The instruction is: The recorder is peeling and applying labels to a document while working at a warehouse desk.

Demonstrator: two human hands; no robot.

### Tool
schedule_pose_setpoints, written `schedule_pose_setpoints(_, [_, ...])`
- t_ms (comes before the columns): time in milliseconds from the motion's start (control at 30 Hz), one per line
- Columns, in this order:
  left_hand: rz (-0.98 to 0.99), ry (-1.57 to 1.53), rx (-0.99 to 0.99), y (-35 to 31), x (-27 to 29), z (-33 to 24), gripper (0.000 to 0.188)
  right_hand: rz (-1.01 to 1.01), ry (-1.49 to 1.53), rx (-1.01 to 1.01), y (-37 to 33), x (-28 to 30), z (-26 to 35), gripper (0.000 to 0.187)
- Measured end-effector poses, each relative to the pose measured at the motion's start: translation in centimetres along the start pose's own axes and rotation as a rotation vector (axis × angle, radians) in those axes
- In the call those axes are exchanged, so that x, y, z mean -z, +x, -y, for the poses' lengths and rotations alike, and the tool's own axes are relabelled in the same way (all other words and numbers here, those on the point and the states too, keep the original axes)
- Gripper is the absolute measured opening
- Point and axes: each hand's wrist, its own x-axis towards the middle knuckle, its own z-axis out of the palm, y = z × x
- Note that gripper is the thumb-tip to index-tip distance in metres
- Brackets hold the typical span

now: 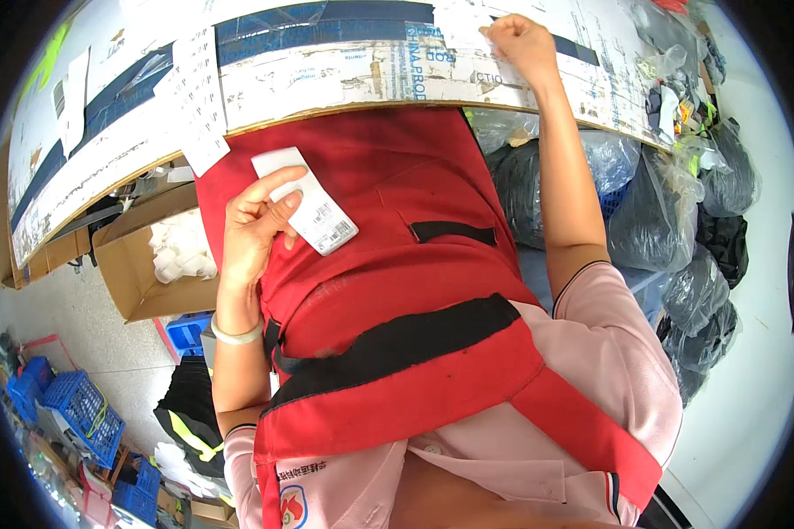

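My left hand (260, 216) is closed on a small stack of white paper labels (316, 207) with printed barcodes, held in front of my red apron (388, 203) below the table edge. The thumb and index finger pinch the labels' left side. My right hand (525, 55) is over the far part of the work table (326, 70), its fingertips drawn together near a dark strip of tape (575, 50). What those fingertips pinch, if anything, is too small to tell. A strip of white printed labels (198, 97) hangs over the table's front edge.
Dark and clear plastic bags (653, 212) are piled to the right of my arm. At left below the table stands a cardboard box (137, 264) with white pieces in it. Blue plastic crates (84, 414) and dark folded cloth (190, 406) lie on the floor farther left.
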Motion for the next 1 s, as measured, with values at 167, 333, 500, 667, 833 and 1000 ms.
schedule_pose_setpoints(167, [-0.051,0.004,0.058,-0.2,-0.7,-0.3,0.022,-0.160,-0.543,0.020,-0.6,-0.7,0.0,0.035])
schedule_pose_setpoints(333, [-0.114,0.020,0.024,-0.1,-0.6,0.2,0.019,0.328,-0.101,0.044,-5.7,-5.8,5.9,0.031])
schedule_pose_setpoints(500, [-0.153,-0.089,-0.027,1.1,-0.7,0.1,0.020,1.037,0.248,-0.137,-12.5,-11.7,12.3,0.022])
schedule_pose_setpoints(667, [-0.048,-0.054,-0.070,0.8,-0.1,0.7,0.020,0.926,0.468,-0.264,-13.4,-13.2,12.3,0.021])
schedule_pose_setpoints(833, [-0.065,-0.008,-0.026,0.7,0.4,0.7,0.018,0.773,0.444,-0.068,-13.5,-13.9,11.9,0.020])
schedule_pose_setpoints(1000, [-0.045,0.044,-0.008,0.9,0.5,0.8,0.017,0.615,0.324,0.291,-12.9,-14.1,11.2,0.015])
